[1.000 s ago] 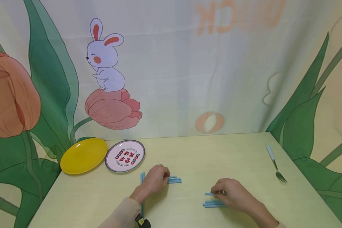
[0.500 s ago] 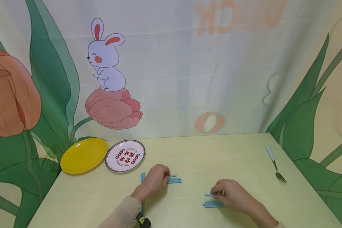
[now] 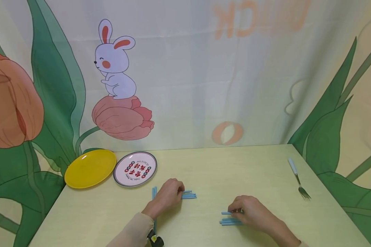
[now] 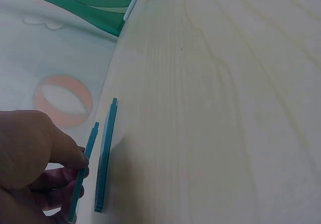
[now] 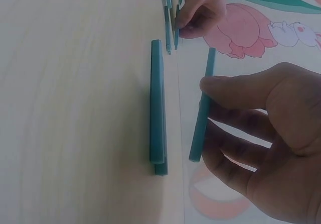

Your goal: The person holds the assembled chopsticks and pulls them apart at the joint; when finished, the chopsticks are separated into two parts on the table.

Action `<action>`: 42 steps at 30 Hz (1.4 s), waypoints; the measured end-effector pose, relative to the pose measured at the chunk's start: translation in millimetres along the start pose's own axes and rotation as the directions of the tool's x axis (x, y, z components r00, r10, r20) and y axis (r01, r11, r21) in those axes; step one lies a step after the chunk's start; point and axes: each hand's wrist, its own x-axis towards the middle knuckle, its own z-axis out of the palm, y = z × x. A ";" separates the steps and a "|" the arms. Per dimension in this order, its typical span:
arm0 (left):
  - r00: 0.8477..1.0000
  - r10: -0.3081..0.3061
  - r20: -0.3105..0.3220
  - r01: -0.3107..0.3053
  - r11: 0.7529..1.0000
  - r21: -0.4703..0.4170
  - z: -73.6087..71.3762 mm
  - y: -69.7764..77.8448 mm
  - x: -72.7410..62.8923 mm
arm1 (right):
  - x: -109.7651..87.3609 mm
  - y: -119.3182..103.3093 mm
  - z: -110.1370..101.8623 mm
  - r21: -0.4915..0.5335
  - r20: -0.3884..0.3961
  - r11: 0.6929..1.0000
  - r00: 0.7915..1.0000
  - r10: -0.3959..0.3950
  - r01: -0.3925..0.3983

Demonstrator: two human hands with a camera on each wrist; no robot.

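In the head view my left hand (image 3: 169, 195) is left of centre, thumb and fingers pinching a short blue stick (image 4: 85, 169) with a narrowed end. Close beside that stick, a small row of blue sticks (image 3: 189, 196) lies on the table. My right hand (image 3: 253, 210) pinches another blue stick (image 5: 203, 116) between thumb and fingertips, raised over the table. Just on its near side lies a second group of blue sticks (image 3: 230, 222), partly covered by the hand. Two longer blue sticks (image 3: 154, 192) lie lengthwise under my left forearm, which hides their middle.
A yellow plate (image 3: 90, 168) and a white patterned plate (image 3: 135, 169) stand at the table's back left. At the right edge lies a fork (image 3: 298, 180) with a pale handle. A printed curtain (image 3: 185, 85) hangs behind the table (image 3: 235, 171).
My right hand has come slightly nearer to me, bringing its stick closer to the sticks below it. The left hand stays almost still with its stick.
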 end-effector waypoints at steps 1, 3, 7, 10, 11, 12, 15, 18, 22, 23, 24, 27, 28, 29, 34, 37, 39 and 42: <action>1.000 0.000 0.001 0.000 1.000 0.001 0.1 0.0 0.0 | 0.0 0.0 0.1 -0.001 0.000 1.000 1.000 -0.001 0.001; 1.000 0.000 0.005 0.000 1.000 0.005 0.4 0.0 -0.1 | 0.1 0.1 0.2 0.000 0.006 1.000 1.000 0.003 -0.003; 1.000 0.005 0.017 -0.005 1.000 0.008 0.7 0.6 -0.5 | -0.1 0.3 0.9 0.003 0.010 1.000 1.000 0.006 -0.006; 1.000 0.014 0.024 -0.014 1.000 0.006 0.8 1.1 -1.1 | 0.1 0.4 1.5 -0.002 0.013 1.000 1.000 0.008 -0.008; 1.000 0.018 0.026 -0.018 1.000 0.005 0.8 1.2 -1.3 | 0.1 0.5 1.7 -0.004 0.015 1.000 1.000 0.010 -0.010; 0.999 0.020 0.027 -0.021 1.000 0.004 0.8 1.2 -1.5 | 0.1 0.5 1.9 -0.005 0.018 1.000 1.000 0.012 -0.012; 0.999 0.026 0.027 -0.026 1.000 0.003 0.7 1.2 -1.9 | -0.2 0.6 2.5 -0.005 0.020 1.000 1.000 0.012 -0.012; 0.999 0.028 0.029 -0.028 1.000 0.004 0.8 1.0 -2.1 | -0.7 0.8 2.8 -0.002 0.019 1.000 1.000 0.008 -0.008; 0.999 0.025 0.035 -0.025 1.000 0.005 1.1 0.9 -1.8 | -1.3 1.1 2.9 0.001 0.011 1.000 1.000 -0.002 0.002; 0.999 0.025 0.037 -0.025 1.000 0.005 1.2 0.9 -1.6 | -1.4 1.1 3.0 0.002 0.009 1.000 1.000 -0.004 0.004; 0.999 0.024 0.039 -0.024 1.000 0.005 1.3 1.0 -1.5 | -1.4 1.2 3.2 0.003 0.008 1.000 1.000 -0.006 0.006; 0.999 0.019 0.045 -0.019 1.000 0.003 1.3 1.6 -1.1 | -1.0 1.4 3.9 0.004 0.013 1.000 1.000 -0.003 0.003; 0.999 0.017 0.046 -0.017 1.000 0.003 1.2 1.9 -1.0 | -0.7 1.5 4.3 0.003 0.016 1.000 1.000 -0.002 0.002; 0.999 0.014 0.047 -0.015 1.000 0.003 1.2 2.0 -0.9 | -0.5 1.6 4.7 0.002 0.019 1.000 1.000 -0.001 0.001; 0.999 0.012 0.050 -0.012 1.000 0.005 2.0 1.3 -0.8 | 0.1 2.0 5.8 0.005 0.035 1.000 0.999 0.008 -0.008; 0.999 0.014 0.051 -0.015 1.000 0.008 2.8 0.4 -0.8 | 0.2 2.5 6.0 0.001 0.037 1.000 0.999 0.010 -0.010; 0.999 0.013 0.052 -0.014 1.000 0.010 3.1 0.0 -0.4 | 0.3 2.7 6.2 -0.001 0.037 1.000 0.999 0.009 -0.008; 0.999 0.016 0.051 -0.017 1.000 0.016 4.0 -0.7 0.2 | 0.0 3.1 6.4 0.001 0.041 1.000 0.999 0.009 -0.009</action>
